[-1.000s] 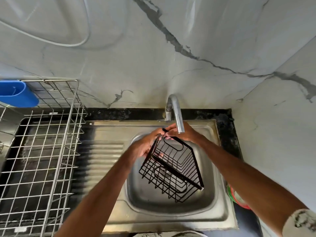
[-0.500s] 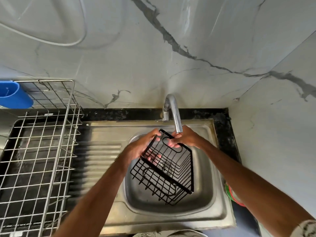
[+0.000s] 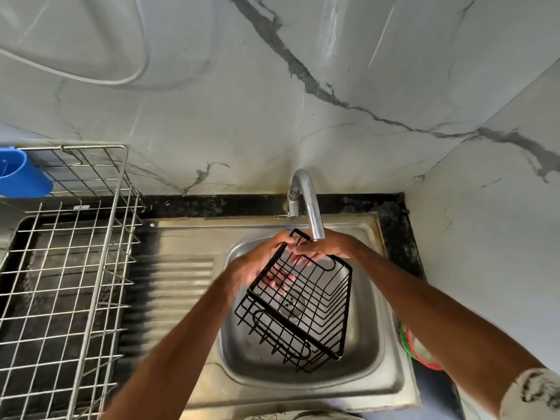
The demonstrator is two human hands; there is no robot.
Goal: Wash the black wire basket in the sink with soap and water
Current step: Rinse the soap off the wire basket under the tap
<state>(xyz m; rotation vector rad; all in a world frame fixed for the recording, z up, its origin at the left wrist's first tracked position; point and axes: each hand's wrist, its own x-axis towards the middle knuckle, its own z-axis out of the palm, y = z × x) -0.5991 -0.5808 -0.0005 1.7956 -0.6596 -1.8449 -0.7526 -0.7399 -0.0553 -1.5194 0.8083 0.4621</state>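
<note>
Position: I hold the basket (image 3: pixel 300 313) tilted over the sink (image 3: pixel 372 386), its upper corner just below the spout of the tap (image 3: pixel 306 204) and its lower end hanging down in front of the tap, clear of the basin floor.

Grip: my left hand (image 3: pixel 257 268), below and left of the tap, wraps one long side, with the fingers curled inside and showing through the wires. My right hand (image 3: pixel 327 250), directly under the spout, grips the upper end wall.

Handling: judged light and stiff, being open wire on a thicker rim. The coating will likely turn slippery when wet or soapy. Take hold on the thick rim or a corner, not on single thin wires, which may flex.

Flow from the tap cannot be confirmed, and no soap is visible.

Markings: no brand, label or writing can be read on the basket, the tap or the sink.
</note>
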